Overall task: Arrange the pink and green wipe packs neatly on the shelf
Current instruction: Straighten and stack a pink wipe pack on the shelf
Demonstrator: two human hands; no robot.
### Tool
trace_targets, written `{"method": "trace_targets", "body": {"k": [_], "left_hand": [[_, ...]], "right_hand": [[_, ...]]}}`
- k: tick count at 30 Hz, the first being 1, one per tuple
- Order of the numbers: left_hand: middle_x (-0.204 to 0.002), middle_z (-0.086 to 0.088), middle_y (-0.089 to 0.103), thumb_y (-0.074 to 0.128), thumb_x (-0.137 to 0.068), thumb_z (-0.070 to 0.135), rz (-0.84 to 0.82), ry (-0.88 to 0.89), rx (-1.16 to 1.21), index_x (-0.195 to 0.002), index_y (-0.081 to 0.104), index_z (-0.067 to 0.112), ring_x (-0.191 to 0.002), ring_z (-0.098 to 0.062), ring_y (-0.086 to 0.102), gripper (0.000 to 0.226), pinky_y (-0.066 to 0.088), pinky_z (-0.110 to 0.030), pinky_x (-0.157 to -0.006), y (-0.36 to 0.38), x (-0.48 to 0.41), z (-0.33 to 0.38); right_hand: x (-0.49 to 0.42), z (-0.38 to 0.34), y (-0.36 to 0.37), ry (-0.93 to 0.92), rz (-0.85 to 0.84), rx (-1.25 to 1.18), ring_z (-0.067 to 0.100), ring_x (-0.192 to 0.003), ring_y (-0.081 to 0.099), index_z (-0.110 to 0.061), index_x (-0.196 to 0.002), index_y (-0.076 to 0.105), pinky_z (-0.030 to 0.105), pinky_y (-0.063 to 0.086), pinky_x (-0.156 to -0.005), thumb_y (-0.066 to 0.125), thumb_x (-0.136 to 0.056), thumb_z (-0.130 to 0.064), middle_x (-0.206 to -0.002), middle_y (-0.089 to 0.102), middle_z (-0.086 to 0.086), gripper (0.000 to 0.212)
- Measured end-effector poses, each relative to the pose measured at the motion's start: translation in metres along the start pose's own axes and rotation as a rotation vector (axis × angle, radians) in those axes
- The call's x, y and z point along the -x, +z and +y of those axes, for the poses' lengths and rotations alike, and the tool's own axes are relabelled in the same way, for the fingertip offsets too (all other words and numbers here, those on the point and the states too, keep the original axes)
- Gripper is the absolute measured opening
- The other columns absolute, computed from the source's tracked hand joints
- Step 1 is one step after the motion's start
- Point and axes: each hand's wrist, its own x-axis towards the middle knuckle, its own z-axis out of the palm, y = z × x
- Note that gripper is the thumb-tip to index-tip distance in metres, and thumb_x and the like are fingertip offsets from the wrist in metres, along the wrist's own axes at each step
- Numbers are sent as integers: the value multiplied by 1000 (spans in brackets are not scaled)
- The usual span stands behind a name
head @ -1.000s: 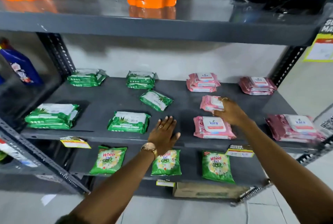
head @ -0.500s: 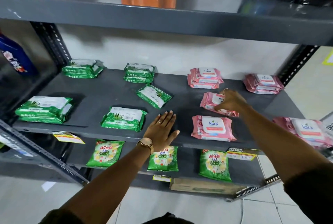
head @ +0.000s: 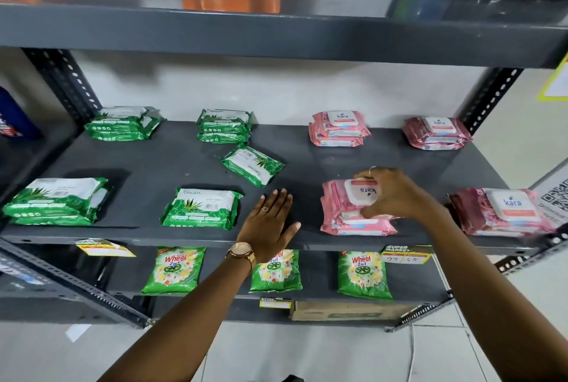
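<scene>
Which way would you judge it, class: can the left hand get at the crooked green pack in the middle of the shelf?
Probably yes. The left hand rests open on the shelf just in front of the crooked green pack, with bare shelf between.

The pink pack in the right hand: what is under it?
The pink pack held by the right hand sits on another pink pack at the shelf front. The hand hides their right ends.

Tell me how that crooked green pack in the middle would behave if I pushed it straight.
The green pack lies flat, so it should slide, not roll or tip. Its glossy film on the smooth shelf probably slips easily. It looks soft, so it may buckle slightly.
</scene>
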Motion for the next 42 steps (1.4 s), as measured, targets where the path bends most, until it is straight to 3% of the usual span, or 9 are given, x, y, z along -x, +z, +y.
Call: {"method": "trace_targets", "body": {"k": [7, 13, 18, 22, 26, 29, 33, 37, 42], "left_hand": [[-159, -6, 12, 17, -93, 55, 6, 7, 2, -148, 12, 13, -147, -19, 3, 70, 0, -38, -120, 2, 0, -2], [-158, -8, 18, 18, -93, 55, 26, 22, -17, -148, 17, 11, -147, -21, 8, 71, 2, -37, -120, 1, 3, -2], [-159, -7, 14, 15, -92, 57, 0, 13, -12, -149, 12, 13, -147, -20, 4, 72, -3, -36, -119, -2, 3, -1], [-160, -6, 10, 9, -89, 58, -9, 8, -7, -149, 9, 14, -147, -20, 1, 74, -4, -36, -119, -2, 2, -1], [-159, -7, 13, 10, -89, 60, 14, 17, 2, -149, 13, 13, -147, -21, 4, 75, 0, -38, -120, 0, 2, -2], [-158, -8, 17, 6, -89, 63, 41, 29, 7, -148, 18, 12, -147, -22, 8, 78, 1, -38, -120, 0, 4, -2], [-157, -9, 19, 15, -90, 57, 38, 27, 3, -147, 19, 11, -146, -23, 10, 74, 0, -37, -119, -3, 5, 0], [-158, -9, 18, 14, -90, 57, 26, 24, 6, -148, 18, 11, -147, -22, 8, 74, -2, -37, -119, -4, 5, 0], [-158, -9, 16, 10, -88, 58, 16, 20, 9, -148, 16, 11, -147, -22, 7, 76, -1, -38, -119, -3, 4, 0]], "right_hand": [[-1, 3, -8, 43, -112, -17, 15, -111, 54, -16, -144, 36, 23, 47, -84, 84, -65, -26, -142, 50, 3, 93], [0, -17, -9, 197, 80, 177, 29, -95, 66, -4, -103, 62, 36, 52, -78, 80, -60, -57, -102, 69, 10, 70], [4, -35, -1, 299, 236, 426, 34, -95, 67, -1, -102, 61, 35, 51, -71, 58, -73, -69, -100, 69, 15, 74], [5, -21, -7, 113, 223, 489, 33, -112, 60, -8, -123, 53, 39, 50, -80, 60, -89, -34, -123, 63, 14, 43], [4, -4, -11, -281, -51, 650, 28, -149, 11, -31, -145, 34, 45, 27, -118, 63, -84, -4, -161, 15, -1, 73], [2, -5, -7, -327, -86, 687, 25, -150, -7, -34, -145, 33, 42, 18, -122, 60, -82, 0, -162, 2, -8, 76], [0, -3, -9, -190, -101, 418, 25, -145, 23, -27, -141, 43, 41, 33, -112, 78, -70, -21, -150, 41, -6, 78], [-1, -1, -6, -79, -80, 219, 19, -100, 61, -17, -123, 59, 28, 47, -77, 84, -59, -44, -121, 66, 3, 74], [5, -2, 3, -46, 4, 175, 24, -109, 63, -10, -127, 58, 34, 51, -88, 84, -60, -48, -127, 65, 6, 81]]}}
